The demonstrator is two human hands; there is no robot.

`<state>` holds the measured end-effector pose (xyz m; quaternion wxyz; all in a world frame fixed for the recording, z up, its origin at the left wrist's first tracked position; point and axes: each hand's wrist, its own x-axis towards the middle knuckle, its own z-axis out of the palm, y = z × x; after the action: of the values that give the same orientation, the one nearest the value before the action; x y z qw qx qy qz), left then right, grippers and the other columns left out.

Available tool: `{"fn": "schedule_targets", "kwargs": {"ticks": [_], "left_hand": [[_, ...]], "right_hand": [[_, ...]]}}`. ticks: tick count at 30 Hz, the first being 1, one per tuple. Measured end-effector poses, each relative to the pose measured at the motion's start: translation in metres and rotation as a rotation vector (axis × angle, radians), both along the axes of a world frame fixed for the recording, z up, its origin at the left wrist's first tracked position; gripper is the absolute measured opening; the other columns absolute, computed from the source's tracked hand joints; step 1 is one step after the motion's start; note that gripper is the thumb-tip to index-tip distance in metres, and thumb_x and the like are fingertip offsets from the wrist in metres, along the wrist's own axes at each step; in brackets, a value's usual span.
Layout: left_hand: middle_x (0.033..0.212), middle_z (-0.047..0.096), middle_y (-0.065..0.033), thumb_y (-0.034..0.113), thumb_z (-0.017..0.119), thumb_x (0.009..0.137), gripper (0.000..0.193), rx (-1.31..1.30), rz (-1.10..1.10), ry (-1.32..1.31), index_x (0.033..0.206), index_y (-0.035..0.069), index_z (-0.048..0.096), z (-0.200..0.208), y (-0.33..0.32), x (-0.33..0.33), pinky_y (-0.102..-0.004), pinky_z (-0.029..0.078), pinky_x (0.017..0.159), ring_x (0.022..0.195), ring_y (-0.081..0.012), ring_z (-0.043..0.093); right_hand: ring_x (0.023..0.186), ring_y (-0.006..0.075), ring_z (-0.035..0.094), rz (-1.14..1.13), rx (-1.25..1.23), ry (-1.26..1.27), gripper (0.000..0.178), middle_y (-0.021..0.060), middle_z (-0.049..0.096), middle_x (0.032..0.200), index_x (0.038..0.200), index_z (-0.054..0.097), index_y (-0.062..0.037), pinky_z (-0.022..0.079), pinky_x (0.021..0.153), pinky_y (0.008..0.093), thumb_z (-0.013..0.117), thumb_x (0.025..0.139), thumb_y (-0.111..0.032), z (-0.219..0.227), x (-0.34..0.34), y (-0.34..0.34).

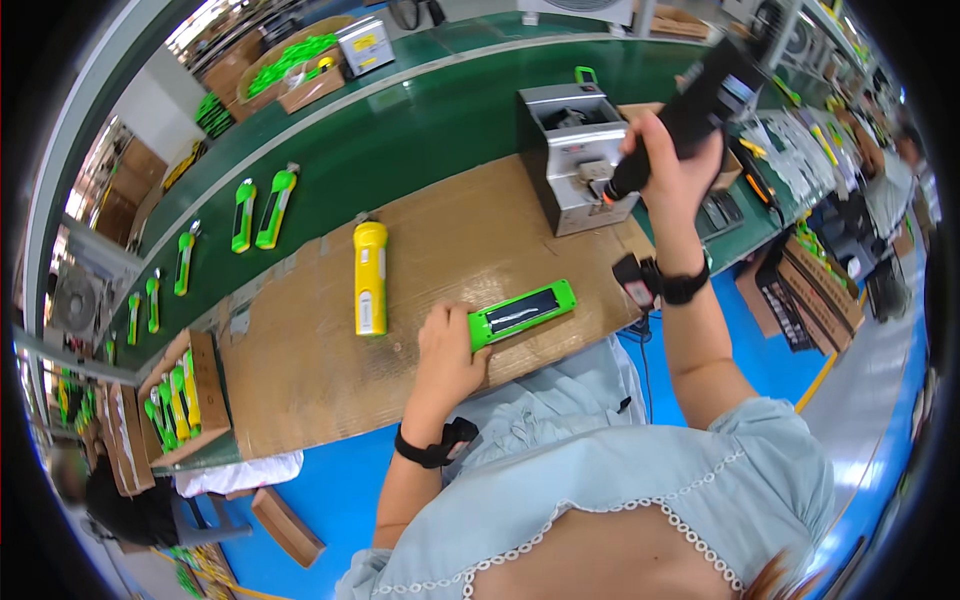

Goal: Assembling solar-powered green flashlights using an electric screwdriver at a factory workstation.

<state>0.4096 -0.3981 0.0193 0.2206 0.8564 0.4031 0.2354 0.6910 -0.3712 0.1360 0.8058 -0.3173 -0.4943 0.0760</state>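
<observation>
Head view: my left hand [452,350], curled round one end of a green casing [522,313] on the cardboard-covered tabletop [300,380]; my right hand [684,168], wrapped about a black driver [700,98], tip near the grey metal box [548,165]; driver work on casing, I judge, unfinished

On cardboard sheet [300,365]: torch [370,280], left of solar-panel housing [522,313]. Behind housing, to the right: screw feeder [562,170]. At sheet's left end: carton [211,380] containing further torches [179,400].
</observation>
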Motion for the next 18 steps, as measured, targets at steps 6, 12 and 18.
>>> {"fn": "schedule_targets", "kwargs": {"ticks": [6,12,18], "left_hand": [[0.115,0.045,-0.0209,0.005,0.072,0.066,0.055,0.036,0.001,0.063,0.115,0.004,0.047,-0.002,-0.001,0.001,-0.0441,0.036,0.092,0.109,-0.0403,0.044],[0.116,0.044,-0.0224,0.001,0.069,0.065,0.056,0.007,-0.005,0.146,0.117,0.005,0.046,0.004,-0.004,-0.002,-0.0445,0.035,0.093,0.110,-0.0412,0.043],[0.116,0.044,-0.0238,0.000,0.065,0.067,0.054,0.079,0.025,0.157,0.116,0.002,0.046,0.005,-0.008,-0.001,-0.0458,0.034,0.092,0.110,-0.0423,0.042]], "right_hand": [[0.054,0.0096,0.056,-0.050,-0.029,0.012,0.033,0.0037,0.058,0.073,0.101,0.045,-0.0034,0.046,0.049,0.0223,0.069,0.078,-0.002,-0.014,0.031,0.027],[0.051,0.0097,0.055,-0.021,-0.143,-0.030,0.036,0.0029,0.056,0.068,0.101,0.044,-0.0040,0.044,0.046,0.0242,0.069,0.076,-0.006,-0.020,0.033,0.034],[0.050,0.0098,0.054,0.074,-0.212,-0.061,0.033,0.0028,0.056,0.068,0.104,0.046,-0.0040,0.044,0.046,0.0243,0.067,0.078,-0.006,-0.017,0.011,0.019]]}}
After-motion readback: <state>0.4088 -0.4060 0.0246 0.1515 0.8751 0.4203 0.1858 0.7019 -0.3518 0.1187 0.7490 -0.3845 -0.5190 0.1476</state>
